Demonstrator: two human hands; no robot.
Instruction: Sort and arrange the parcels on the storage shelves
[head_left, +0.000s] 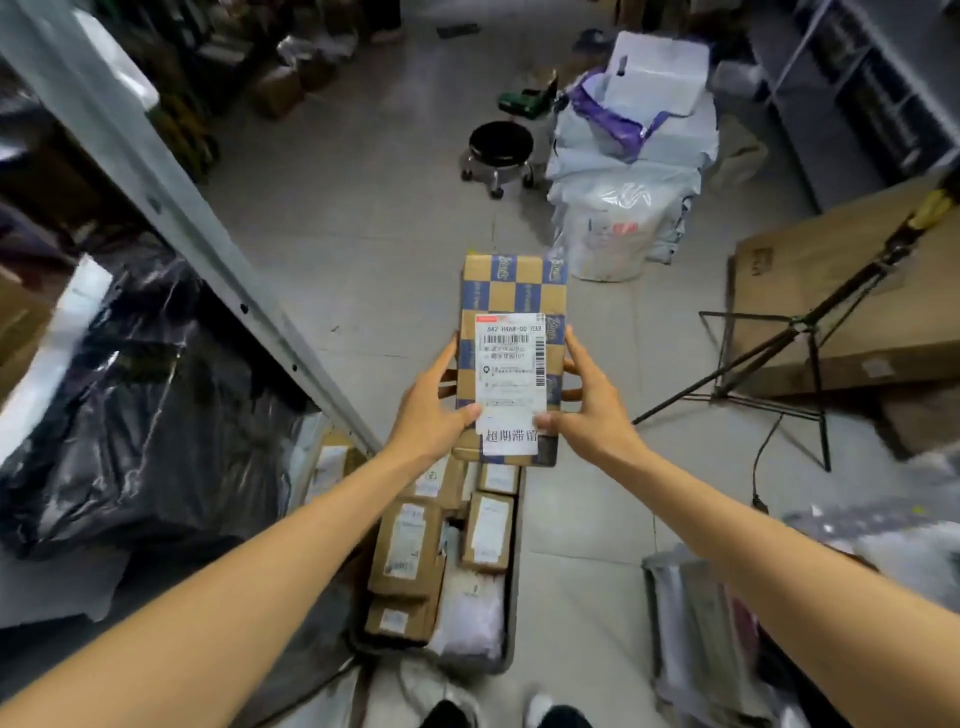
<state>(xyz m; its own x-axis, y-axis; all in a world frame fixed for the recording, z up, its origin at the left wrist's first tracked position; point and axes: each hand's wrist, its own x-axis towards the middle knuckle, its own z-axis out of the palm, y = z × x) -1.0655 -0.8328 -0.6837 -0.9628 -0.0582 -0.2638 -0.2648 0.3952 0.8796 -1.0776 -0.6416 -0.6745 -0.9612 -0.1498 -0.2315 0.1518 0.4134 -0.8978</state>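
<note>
At 6 o'clock, by your feet, small cartons (405, 545) lie packed together on the pale tiled floor (363, 234). At 9 o'clock, black bags (156, 389) fill the shelf behind a grey metal upright (171, 208). At 3 o'clock a black tripod (800, 332) stands before a big flat carton (841, 291). Farther off, at 12, sits a round black stool (500, 143), and at 1 a heap of grey mailers (628, 171). Your left hand (434, 410) and right hand (587, 405) clasp the checkered parcel (511, 291) by its near end, thumbs on its white label (509, 364). The rest juts toward 12, above the floor.
</note>
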